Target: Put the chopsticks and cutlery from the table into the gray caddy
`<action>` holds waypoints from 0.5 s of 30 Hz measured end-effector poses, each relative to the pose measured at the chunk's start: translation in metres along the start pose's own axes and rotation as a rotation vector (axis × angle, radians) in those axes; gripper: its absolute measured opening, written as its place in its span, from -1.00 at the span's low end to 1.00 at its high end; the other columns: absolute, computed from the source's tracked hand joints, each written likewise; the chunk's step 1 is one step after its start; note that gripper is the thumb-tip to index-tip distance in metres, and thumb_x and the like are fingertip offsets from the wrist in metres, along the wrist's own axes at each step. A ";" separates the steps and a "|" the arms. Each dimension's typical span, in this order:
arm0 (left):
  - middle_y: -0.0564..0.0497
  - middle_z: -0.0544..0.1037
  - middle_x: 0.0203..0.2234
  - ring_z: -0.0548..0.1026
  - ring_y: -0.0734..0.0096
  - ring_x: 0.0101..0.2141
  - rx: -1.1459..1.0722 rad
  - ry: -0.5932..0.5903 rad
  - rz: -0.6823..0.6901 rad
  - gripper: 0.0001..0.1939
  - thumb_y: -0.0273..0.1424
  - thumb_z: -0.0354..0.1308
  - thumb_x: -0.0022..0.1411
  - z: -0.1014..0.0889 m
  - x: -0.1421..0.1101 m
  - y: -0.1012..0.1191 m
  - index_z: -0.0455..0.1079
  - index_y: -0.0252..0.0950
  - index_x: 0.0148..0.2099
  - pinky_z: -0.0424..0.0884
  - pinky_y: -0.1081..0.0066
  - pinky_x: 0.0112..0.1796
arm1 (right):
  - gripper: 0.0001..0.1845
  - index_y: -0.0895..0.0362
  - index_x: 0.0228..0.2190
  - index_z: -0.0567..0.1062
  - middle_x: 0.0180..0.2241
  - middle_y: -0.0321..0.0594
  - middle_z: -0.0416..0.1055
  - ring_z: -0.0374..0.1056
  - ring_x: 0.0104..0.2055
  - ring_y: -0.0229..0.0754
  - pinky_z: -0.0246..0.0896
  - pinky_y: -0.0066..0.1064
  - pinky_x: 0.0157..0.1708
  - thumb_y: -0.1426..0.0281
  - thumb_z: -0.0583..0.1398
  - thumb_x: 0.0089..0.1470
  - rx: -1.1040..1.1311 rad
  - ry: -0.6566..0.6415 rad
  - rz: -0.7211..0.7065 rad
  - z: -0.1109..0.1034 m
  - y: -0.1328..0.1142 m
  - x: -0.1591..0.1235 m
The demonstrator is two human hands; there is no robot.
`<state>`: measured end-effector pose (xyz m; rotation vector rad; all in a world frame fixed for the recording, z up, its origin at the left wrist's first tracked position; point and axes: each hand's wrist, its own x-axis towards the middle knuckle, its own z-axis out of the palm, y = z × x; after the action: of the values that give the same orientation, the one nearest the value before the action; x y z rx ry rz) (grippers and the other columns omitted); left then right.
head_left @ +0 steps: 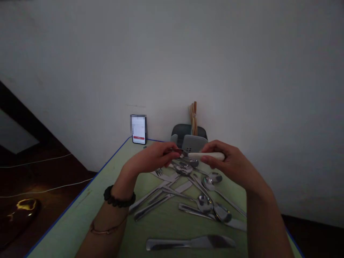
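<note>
A white-handled metal utensil is held level above the table between both hands. My right hand grips its white handle. The metal end is pinched by the fingers of my left hand, which cover it, so I cannot tell whether it is a spoon or a fork. Below lies a loose heap of metal cutlery: several spoons, a fork and knives. One table knife rests apart at the near side, its blade to the right.
A grey cutlery holder stands against the wall, with a bundle of wooden chopsticks upright in it. To its left, a lit phone leans at the back of the pale green table, which has a blue edge.
</note>
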<state>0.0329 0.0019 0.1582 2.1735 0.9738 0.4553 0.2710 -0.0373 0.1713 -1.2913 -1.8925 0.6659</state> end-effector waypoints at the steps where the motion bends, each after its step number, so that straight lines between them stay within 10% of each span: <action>1: 0.14 0.37 -0.60 0.30 0.55 -0.59 0.008 0.010 0.003 -0.75 -0.25 -0.07 0.32 -0.002 -0.001 -0.001 0.32 -0.30 -0.21 0.17 0.56 -0.56 | -0.71 0.11 -0.42 0.46 -0.59 -0.35 0.36 0.21 -0.62 -0.34 0.07 -0.52 -0.66 0.13 0.25 -0.05 0.051 -0.012 0.031 0.002 0.001 0.000; 15: 0.06 0.54 -0.53 0.39 0.51 -0.56 0.119 -0.072 -0.025 -0.68 -0.26 -0.09 0.32 0.002 0.009 -0.014 0.44 -0.31 -0.24 0.21 0.53 -0.51 | -0.73 0.11 -0.31 0.45 -0.64 -0.37 0.33 0.27 -0.58 -0.29 0.16 -0.47 -0.60 0.17 0.17 0.08 0.212 0.196 0.026 0.028 0.001 0.007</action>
<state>0.0328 0.0148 0.1471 2.2643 1.0100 0.3117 0.2478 -0.0311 0.1559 -1.2002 -1.6046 0.7063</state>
